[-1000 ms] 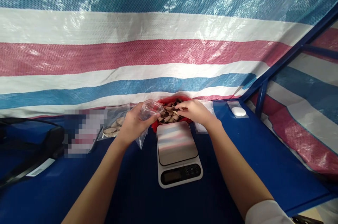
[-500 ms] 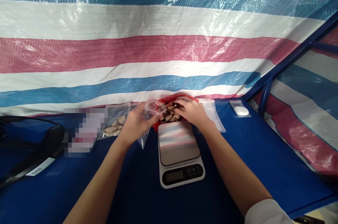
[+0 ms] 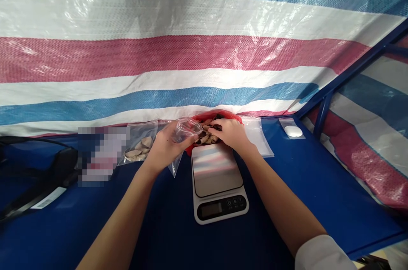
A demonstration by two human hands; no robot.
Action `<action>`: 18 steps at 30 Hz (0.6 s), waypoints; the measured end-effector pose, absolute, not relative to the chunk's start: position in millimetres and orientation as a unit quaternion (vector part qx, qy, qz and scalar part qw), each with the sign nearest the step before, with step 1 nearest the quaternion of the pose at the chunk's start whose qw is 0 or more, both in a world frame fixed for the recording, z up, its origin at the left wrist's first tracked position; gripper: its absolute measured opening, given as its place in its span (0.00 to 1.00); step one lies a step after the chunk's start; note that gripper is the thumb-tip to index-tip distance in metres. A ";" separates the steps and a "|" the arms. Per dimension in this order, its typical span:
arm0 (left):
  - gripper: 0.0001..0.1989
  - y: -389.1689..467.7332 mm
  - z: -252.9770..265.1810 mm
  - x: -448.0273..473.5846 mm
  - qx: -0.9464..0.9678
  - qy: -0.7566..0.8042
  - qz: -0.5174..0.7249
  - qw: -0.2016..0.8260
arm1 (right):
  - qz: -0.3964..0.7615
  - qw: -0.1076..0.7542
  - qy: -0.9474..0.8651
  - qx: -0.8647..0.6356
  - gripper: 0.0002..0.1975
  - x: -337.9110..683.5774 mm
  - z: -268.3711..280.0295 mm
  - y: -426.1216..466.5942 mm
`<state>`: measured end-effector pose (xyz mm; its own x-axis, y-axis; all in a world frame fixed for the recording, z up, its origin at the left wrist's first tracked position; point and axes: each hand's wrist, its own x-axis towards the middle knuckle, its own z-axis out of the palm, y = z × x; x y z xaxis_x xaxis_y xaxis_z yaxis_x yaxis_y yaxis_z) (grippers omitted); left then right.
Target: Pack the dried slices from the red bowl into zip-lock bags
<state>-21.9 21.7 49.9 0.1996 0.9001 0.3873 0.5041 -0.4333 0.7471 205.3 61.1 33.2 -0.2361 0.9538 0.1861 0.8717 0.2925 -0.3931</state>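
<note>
My left hand is closed on a clear plastic zip bag, its mouth held spread toward the right. Beside it lies a red plastic bag full of dried, brown-edged slices. My right hand reaches over these slices, thumb and fingers bent around a dark-edged one; the fingertips are partly hidden in the pile. Just in front of the red bag stands a white kitchen scale with a bare reflective plate. Its display shows no readable figure.
Left of my left hand lies another clear bag with several pale slices. Flat clear bags lie by my right wrist. Farther right is a white rounded case on a small bag. A black strapped object sits left; striped sheeting hangs behind.
The view has shifted slightly. My right fingers have moved a little within the slices, while my left hand keeps its hold on the clear bag.
</note>
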 end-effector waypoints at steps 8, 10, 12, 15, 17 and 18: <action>0.25 20.6 48.8 -19.8 0.734 0.483 0.404 0.252 | 0.133 0.165 -0.770 -0.601 0.16 210.0 38.1 61.8; 0.24 20.4 48.0 -19.2 0.735 0.488 0.400 0.249 | 0.131 0.154 -0.772 -0.603 0.16 209.4 38.5 61.5; 0.24 20.1 47.6 -19.0 0.736 0.490 0.397 0.246 | 0.127 0.149 -0.774 -0.603 0.16 208.5 37.9 61.2; 0.23 19.9 47.4 -19.0 0.737 0.491 0.396 0.244 | 0.118 0.160 -0.769 -0.608 0.16 207.6 35.9 61.0; 0.23 20.1 47.1 -19.2 0.737 0.488 0.400 0.243 | 0.115 0.168 -0.760 -0.617 0.18 207.7 35.2 60.9; 0.24 20.4 46.9 -19.3 0.738 0.485 0.402 0.243 | 0.115 0.171 -0.757 -0.620 0.19 208.0 35.2 60.9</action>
